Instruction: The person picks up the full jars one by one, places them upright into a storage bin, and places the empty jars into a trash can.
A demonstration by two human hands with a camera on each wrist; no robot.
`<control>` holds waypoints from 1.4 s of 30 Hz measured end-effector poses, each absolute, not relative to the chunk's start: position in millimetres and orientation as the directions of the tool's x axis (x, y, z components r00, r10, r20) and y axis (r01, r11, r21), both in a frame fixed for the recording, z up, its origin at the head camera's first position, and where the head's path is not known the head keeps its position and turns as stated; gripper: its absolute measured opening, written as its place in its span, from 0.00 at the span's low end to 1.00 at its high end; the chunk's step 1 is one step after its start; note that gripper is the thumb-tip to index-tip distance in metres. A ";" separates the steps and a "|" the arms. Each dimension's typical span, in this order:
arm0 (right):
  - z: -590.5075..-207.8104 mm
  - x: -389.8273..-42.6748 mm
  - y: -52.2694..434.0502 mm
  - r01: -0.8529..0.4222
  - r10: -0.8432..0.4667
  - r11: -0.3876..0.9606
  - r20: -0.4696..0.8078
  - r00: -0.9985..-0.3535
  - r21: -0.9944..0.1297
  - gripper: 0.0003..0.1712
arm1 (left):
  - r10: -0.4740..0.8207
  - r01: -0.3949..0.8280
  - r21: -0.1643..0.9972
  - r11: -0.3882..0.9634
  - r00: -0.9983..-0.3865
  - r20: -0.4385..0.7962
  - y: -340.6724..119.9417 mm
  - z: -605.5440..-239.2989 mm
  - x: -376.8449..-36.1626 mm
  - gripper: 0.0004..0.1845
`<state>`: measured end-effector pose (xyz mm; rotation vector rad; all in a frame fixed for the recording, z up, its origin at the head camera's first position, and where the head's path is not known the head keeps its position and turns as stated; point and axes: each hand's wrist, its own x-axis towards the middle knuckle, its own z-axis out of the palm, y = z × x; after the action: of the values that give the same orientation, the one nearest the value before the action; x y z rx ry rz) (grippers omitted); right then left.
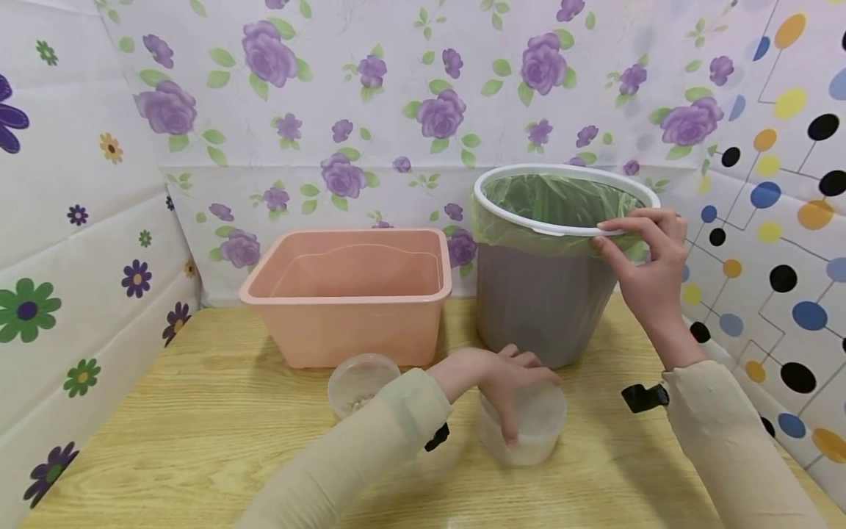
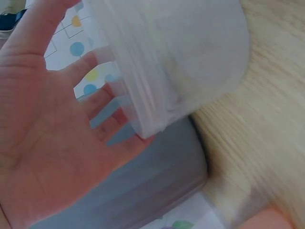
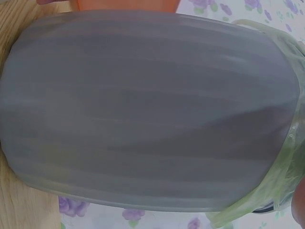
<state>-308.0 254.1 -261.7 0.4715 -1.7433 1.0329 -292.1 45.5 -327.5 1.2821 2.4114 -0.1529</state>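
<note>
While the pink tub (image 1: 350,294) and a small cup (image 1: 360,382) sit idle at left, the left hand (image 1: 505,378) wraps a clear tub (image 1: 525,430) on the table (image 1: 198,433); lifting it level seems wise, as the right hand (image 1: 651,272) pinches the bin (image 1: 548,294) rim, steadying it.

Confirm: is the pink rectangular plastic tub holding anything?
No, the pink rectangular plastic tub shows only bare inner walls in the head view, with nothing visible inside.
</note>
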 end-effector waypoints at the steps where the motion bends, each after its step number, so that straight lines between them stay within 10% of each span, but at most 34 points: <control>1: -261.6 -308.1 254.2 -0.719 0.147 0.556 0.900 -0.409 -0.418 0.09 | 0.771 0.816 0.089 0.572 -0.497 -0.398 45.5 -327.1 -291.9 0.60; 42: -270.9 -324.0 266.9 -0.725 0.145 0.562 0.910 -0.387 -0.398 0.10 | 0.848 0.949 0.126 0.288 -0.192 -0.494 31.5 -296.7 -303.7 0.59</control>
<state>-324.0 266.9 -270.9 0.4854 -1.7249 1.0142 -303.7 31.5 -296.7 1.6058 2.0904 -0.2852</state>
